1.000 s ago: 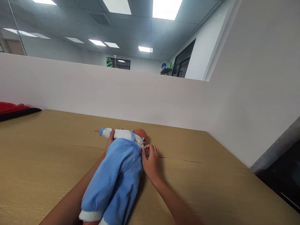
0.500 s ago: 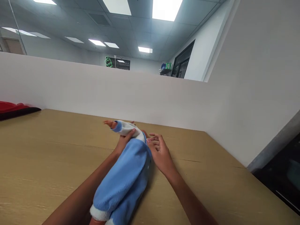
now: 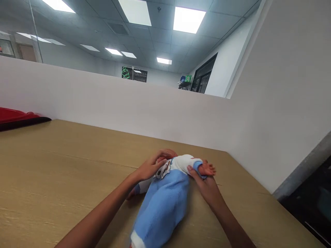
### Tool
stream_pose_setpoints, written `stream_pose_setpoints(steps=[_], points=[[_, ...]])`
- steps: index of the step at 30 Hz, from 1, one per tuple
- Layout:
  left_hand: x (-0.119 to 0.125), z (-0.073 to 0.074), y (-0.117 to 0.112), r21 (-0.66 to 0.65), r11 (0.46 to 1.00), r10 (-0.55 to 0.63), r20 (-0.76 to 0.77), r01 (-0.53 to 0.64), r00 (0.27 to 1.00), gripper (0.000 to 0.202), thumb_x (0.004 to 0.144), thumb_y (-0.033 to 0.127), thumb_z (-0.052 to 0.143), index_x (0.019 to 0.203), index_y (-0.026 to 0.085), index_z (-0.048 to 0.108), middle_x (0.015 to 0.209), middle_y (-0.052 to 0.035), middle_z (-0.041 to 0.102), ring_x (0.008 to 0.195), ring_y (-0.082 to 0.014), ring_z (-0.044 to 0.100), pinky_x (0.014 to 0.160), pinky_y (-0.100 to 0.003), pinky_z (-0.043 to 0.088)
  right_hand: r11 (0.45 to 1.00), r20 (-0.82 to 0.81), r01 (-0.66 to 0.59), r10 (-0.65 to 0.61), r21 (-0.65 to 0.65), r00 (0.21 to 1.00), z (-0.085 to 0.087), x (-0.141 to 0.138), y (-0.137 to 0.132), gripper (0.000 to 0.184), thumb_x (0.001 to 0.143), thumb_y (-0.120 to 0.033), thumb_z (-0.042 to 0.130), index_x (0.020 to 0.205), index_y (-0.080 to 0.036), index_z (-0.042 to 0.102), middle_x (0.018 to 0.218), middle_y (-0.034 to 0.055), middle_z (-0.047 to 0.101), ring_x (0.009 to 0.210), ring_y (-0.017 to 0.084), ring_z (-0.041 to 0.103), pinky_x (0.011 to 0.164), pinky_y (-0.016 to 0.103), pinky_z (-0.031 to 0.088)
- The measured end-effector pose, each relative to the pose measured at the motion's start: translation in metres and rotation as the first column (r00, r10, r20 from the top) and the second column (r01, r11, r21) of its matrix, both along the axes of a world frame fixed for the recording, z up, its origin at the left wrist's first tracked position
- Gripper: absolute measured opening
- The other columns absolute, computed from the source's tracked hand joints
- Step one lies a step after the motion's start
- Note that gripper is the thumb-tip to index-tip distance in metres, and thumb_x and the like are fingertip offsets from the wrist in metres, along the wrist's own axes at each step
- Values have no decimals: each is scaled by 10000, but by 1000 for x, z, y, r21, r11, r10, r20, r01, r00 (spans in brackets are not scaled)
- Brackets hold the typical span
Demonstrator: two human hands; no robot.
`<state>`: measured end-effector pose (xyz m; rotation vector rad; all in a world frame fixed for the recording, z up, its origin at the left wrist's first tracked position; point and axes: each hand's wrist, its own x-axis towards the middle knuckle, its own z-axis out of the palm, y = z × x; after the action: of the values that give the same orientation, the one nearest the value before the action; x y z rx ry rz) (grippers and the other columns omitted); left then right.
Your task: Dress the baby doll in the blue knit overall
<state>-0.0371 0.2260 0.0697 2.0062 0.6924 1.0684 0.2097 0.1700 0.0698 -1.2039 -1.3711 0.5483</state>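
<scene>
A baby doll (image 3: 165,203) in fuzzy blue trousers and a white top lies on the table, its head end away from me and its feet cut off at the lower edge. A white face-like patch (image 3: 162,170) shows on its chest. My left hand (image 3: 151,167) grips the doll at the upper chest, fingers curved over beside its head (image 3: 170,152), which is mostly hidden. My right hand (image 3: 207,186) is closed round the white sleeve near its blue cuff, thumb on top. From that cuff sticks out the doll's small hand (image 3: 207,169). Its other arm lies at the left, below my left wrist.
The tan table (image 3: 77,186) has thin seams across it. A low white partition (image 3: 116,103) stands along its back, and a white wall (image 3: 279,86) rises at the right. A red item with a black edge (image 3: 20,117) lies at the far left.
The doll has turned so its patterned chest shows, and its upper body has shifted right. My left hand moved onto the chest. My right hand, loosely open before, now holds the sleeve.
</scene>
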Motion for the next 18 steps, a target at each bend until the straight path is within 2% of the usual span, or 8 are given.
stream_pose_setpoints(steps=[2,4,6,9,13,16,18], points=[[-9,-17,12,-11,966,253,-176,-258,951,461,1001,546,459,1249,200,635,1359,-136,669,1297,-283,597,1128,-435,465,998,-163,45,-53,-52,985,-6,16,2,587,712,-591,825,1133,-208,679,1305,127,668,1192,366,663,1022,444,589],[-18,-35,22,-8,929,350,-306,-370,885,491,937,569,529,1163,154,660,1297,-192,689,1250,-346,613,1084,-476,476,994,-341,-13,-25,-108,940,-16,32,1,634,686,-564,859,1187,-234,654,1325,97,672,1133,356,705,935,437,648],[-23,-51,28,-24,922,350,-378,-387,857,506,881,559,580,1125,125,671,1259,-227,703,1203,-387,634,1034,-493,490,985,-459,-86,8,-150,888,-28,45,1,646,697,-516,879,1233,-250,637,1297,63,698,1095,336,730,911,437,670],[-25,-63,31,-53,926,312,-456,-375,834,508,856,556,586,1126,136,678,1232,-203,732,1151,-375,667,957,-444,513,983,-494,-46,-49,-180,868,-45,62,0,603,657,-454,915,1161,-234,666,1233,56,726,1114,340,721,850,411,695],[-23,-64,28,-89,935,250,-522,-344,815,563,881,630,530,1135,151,680,1206,-180,753,1133,-358,680,928,-407,509,973,-429,-16,-88,-232,899,-60,87,-1,656,585,-427,951,1137,-206,672,1295,107,678,1226,381,654,779,330,680],[-24,-62,25,-121,932,222,-554,-342,802,603,885,660,505,1146,142,671,1215,-193,750,1140,-367,675,945,-413,501,957,-386,34,-148,-287,910,-67,117,-7,725,505,-440,976,1131,-208,693,1263,96,670,1255,370,633,772,276,657],[-26,-60,23,-151,925,208,-564,-348,799,631,886,678,494,1176,142,660,1256,-197,737,1161,-372,666,962,-420,497,930,-372,-9,-138,-367,918,-70,139,-15,690,515,-474,969,1104,-214,722,1207,88,702,1215,346,656,788,272,648]])
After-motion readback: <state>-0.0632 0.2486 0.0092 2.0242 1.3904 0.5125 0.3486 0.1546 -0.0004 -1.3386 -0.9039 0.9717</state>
